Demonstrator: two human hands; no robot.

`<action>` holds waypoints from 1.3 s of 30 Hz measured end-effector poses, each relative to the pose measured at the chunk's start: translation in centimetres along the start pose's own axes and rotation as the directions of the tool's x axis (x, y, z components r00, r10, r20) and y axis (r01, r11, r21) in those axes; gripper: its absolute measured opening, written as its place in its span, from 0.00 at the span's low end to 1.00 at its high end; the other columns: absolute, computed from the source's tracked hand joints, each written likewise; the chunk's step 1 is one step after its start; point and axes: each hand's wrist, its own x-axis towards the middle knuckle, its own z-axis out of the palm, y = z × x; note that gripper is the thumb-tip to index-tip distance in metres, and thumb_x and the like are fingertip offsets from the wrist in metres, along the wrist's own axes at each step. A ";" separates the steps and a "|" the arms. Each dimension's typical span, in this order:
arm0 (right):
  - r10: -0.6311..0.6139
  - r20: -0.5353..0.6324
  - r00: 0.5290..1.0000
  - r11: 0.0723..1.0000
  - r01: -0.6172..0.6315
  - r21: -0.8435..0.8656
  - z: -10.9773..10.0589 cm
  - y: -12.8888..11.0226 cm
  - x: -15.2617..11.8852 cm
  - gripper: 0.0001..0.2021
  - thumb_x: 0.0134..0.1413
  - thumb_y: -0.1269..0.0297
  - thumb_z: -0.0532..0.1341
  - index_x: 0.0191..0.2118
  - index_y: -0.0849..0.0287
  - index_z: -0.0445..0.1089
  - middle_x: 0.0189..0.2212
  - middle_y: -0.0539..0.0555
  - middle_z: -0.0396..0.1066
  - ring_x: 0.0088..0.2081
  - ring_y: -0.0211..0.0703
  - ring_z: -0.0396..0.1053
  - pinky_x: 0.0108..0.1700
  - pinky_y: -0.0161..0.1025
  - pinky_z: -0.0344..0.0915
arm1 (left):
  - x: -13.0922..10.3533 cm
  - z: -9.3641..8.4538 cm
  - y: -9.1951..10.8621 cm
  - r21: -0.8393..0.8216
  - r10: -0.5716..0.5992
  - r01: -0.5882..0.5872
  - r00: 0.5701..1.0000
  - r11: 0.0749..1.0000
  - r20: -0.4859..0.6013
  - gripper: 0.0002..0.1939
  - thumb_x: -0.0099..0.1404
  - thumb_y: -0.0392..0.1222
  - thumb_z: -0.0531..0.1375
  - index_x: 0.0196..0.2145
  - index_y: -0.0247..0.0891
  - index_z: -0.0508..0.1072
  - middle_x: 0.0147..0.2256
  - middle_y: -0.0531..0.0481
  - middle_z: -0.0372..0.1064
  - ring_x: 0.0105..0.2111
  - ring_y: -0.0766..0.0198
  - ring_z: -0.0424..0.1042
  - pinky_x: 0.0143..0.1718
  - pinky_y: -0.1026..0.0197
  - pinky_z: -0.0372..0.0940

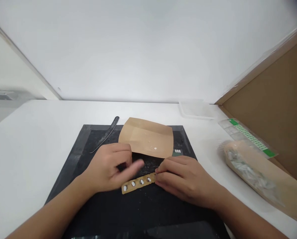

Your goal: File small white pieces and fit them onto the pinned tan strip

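Note:
A narrow tan strip (138, 183) with a row of dark-edged holes, white oval pieces showing in them, lies slanted on the black mat (118, 212). My right hand (183, 176) pinches the strip's right end, and its fingers hide that part. Above the strip's left half is my left hand (116, 167), its fingers curled and its thumb stretched out apart from them. Nothing shows between that thumb and the fingers. Beyond both hands a curved tan sheet (143, 132) bears a small white piece (155, 148).
Dark curved tweezers (108, 132) rest at the mat's upper left. Several white pieces (177, 151) sit on a dark green patch. To the right are a tan tray (248, 176) of wrapped bits and a clear packet with a green label (253, 137). A translucent lid (197, 110) stands behind.

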 end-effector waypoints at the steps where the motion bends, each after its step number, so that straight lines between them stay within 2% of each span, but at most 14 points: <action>1: 0.004 0.006 1.000 1.000 -0.004 0.012 -0.1 0.0 0.0 0.04 0.72 0.66 0.61 0.44 0.57 0.74 0.38 0.50 0.76 0.36 0.37 0.71 0.39 0.37 0.66 | 0.1 -0.2 -0.3 -0.027 -0.051 0.050 0.998 0.998 -0.027 0.23 0.78 0.42 0.56 0.23 0.37 0.69 0.22 0.52 0.66 0.23 0.67 0.66 0.28 0.62 0.58; 3: 0.009 0.018 1.000 1.000 -0.009 0.028 -0.1 0.0 -0.1 0.05 0.72 0.65 0.62 0.49 0.55 0.74 0.39 0.50 0.75 0.37 0.38 0.72 0.39 0.37 0.67 | 0.3 -0.5 -0.7 -0.069 -0.130 0.127 0.991 0.989 -0.034 0.27 0.81 0.38 0.50 0.21 0.37 0.68 0.21 0.53 0.67 0.22 0.70 0.66 0.29 0.63 0.60; 5: 0.013 0.028 1.000 0.999 -0.015 0.038 -0.1 0.1 -0.2 0.08 0.72 0.62 0.62 0.52 0.54 0.73 0.41 0.51 0.75 0.38 0.39 0.72 0.40 0.38 0.67 | 0.5 -0.9 -1.0 -0.088 -0.131 0.131 0.991 0.987 0.011 0.28 0.82 0.39 0.49 0.21 0.37 0.68 0.21 0.54 0.68 0.22 0.70 0.67 0.30 0.64 0.61; 8: 0.023 0.036 0.999 0.998 -0.024 0.053 -0.1 0.1 -0.2 0.09 0.72 0.59 0.63 0.52 0.54 0.73 0.42 0.51 0.75 0.39 0.40 0.73 0.40 0.38 0.68 | 0.5 -1.3 -1.2 -0.134 -0.067 0.090 0.984 0.987 0.167 0.26 0.78 0.44 0.56 0.21 0.37 0.66 0.21 0.55 0.66 0.22 0.70 0.65 0.28 0.64 0.59; 11: 0.021 0.026 0.999 0.997 -0.023 0.073 0.0 0.1 -0.2 0.09 0.71 0.59 0.63 0.52 0.54 0.73 0.41 0.51 0.75 0.39 0.39 0.73 0.40 0.38 0.68 | 0.2 -1.4 -1.4 -0.160 -0.066 0.136 0.923 0.978 0.379 0.23 0.63 0.55 0.72 0.24 0.37 0.70 0.24 0.55 0.68 0.24 0.69 0.65 0.27 0.64 0.59; 13: 0.019 0.019 1.000 0.996 -0.020 0.086 0.0 0.1 -0.1 0.08 0.71 0.60 0.63 0.51 0.54 0.73 0.41 0.52 0.75 0.39 0.39 0.73 0.40 0.37 0.68 | 0.0 -1.5 -1.5 -0.159 -0.107 0.208 0.867 0.965 0.486 0.24 0.52 0.59 0.78 0.29 0.38 0.75 0.26 0.55 0.71 0.24 0.68 0.67 0.26 0.64 0.60; 14: 0.019 0.016 1.000 0.996 -0.021 0.090 0.1 0.1 -0.1 0.08 0.72 0.60 0.63 0.51 0.54 0.73 0.41 0.52 0.75 0.39 0.39 0.73 0.40 0.37 0.68 | -0.1 -1.7 -1.5 -0.158 -0.127 0.243 0.842 0.957 0.524 0.24 0.50 0.59 0.78 0.31 0.39 0.77 0.27 0.54 0.73 0.25 0.67 0.68 0.26 0.65 0.61; 19: 0.021 0.047 0.999 0.997 -0.024 0.078 0.2 0.2 -0.1 0.07 0.72 0.62 0.62 0.51 0.54 0.73 0.40 0.51 0.75 0.38 0.39 0.73 0.40 0.38 0.67 | 0.0 -2.8 -1.1 -0.207 -0.192 0.408 0.743 0.889 0.641 0.15 0.57 0.45 0.76 0.40 0.42 0.82 0.38 0.52 0.80 0.32 0.64 0.80 0.30 0.67 0.68; 22: 0.026 0.047 0.999 0.997 -0.029 0.070 0.3 0.2 -0.1 0.08 0.72 0.63 0.61 0.52 0.54 0.73 0.40 0.51 0.75 0.39 0.39 0.73 0.40 0.38 0.67 | 0.0 -3.3 -1.1 -0.263 -0.163 0.454 0.705 0.851 0.690 0.19 0.56 0.40 0.77 0.46 0.45 0.82 0.43 0.50 0.81 0.37 0.63 0.83 0.33 0.67 0.71; 25: 0.023 0.041 0.999 0.998 -0.025 0.052 0.4 0.3 -0.1 0.07 0.72 0.64 0.61 0.52 0.54 0.73 0.39 0.51 0.75 0.38 0.39 0.73 0.40 0.38 0.67 | -0.2 -3.5 -1.4 -0.290 -0.124 0.439 0.702 0.850 0.701 0.18 0.57 0.38 0.76 0.45 0.45 0.84 0.43 0.48 0.81 0.37 0.61 0.82 0.36 0.64 0.74; 29: 0.029 0.044 0.999 0.998 -0.031 0.046 0.6 0.3 -0.2 0.07 0.73 0.64 0.61 0.51 0.53 0.73 0.39 0.51 0.75 0.38 0.39 0.72 0.39 0.38 0.66 | -0.2 -3.3 -1.8 -0.303 -0.090 0.376 0.743 0.875 0.663 0.08 0.62 0.36 0.72 0.40 0.45 0.87 0.39 0.48 0.81 0.34 0.63 0.81 0.35 0.64 0.74; 39: 0.032 0.074 0.997 0.998 -0.035 0.046 0.5 0.4 -0.2 0.06 0.74 0.65 0.59 0.48 0.55 0.74 0.40 0.52 0.74 0.38 0.39 0.71 0.39 0.38 0.65 | 0.1 -3.0 -1.4 -0.252 -0.074 0.315 0.745 0.915 0.663 0.05 0.67 0.37 0.69 0.39 0.45 0.87 0.36 0.49 0.82 0.32 0.64 0.79 0.33 0.66 0.70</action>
